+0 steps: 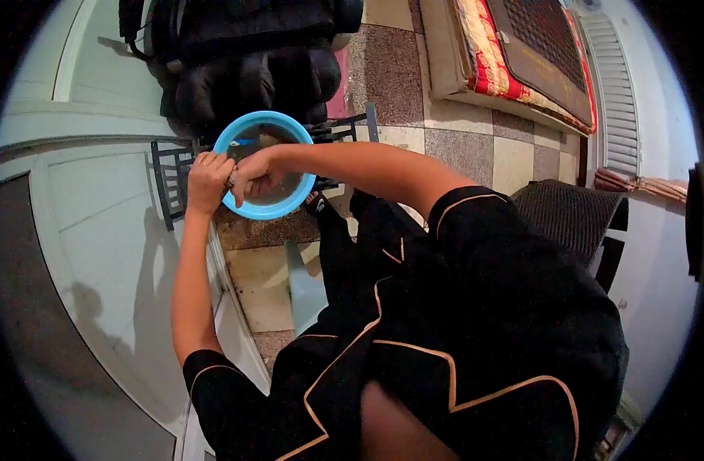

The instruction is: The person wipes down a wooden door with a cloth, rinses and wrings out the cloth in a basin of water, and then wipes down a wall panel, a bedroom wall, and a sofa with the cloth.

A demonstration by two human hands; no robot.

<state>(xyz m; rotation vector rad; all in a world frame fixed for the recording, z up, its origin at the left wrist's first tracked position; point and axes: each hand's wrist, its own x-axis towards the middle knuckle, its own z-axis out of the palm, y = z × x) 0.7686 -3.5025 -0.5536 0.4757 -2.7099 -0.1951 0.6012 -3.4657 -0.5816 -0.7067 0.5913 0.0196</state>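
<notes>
A light blue basin holds murky water, with a small blue and white item near its far left side and something brownish beside it. My left hand is at the basin's left rim, its fingers curled closed. Just inside that rim, over the water, my right hand is bent down at the wrist with its fingers folded. The two hands meet or nearly meet at the rim. Something small and dark shows between them, too small to name.
Under the basin stands a dark slatted rack. Behind it is a bulky black padded chair. A white door runs along the left. At the right lie a bed with a red patterned cover and a dark woven mat. The floor is checkered.
</notes>
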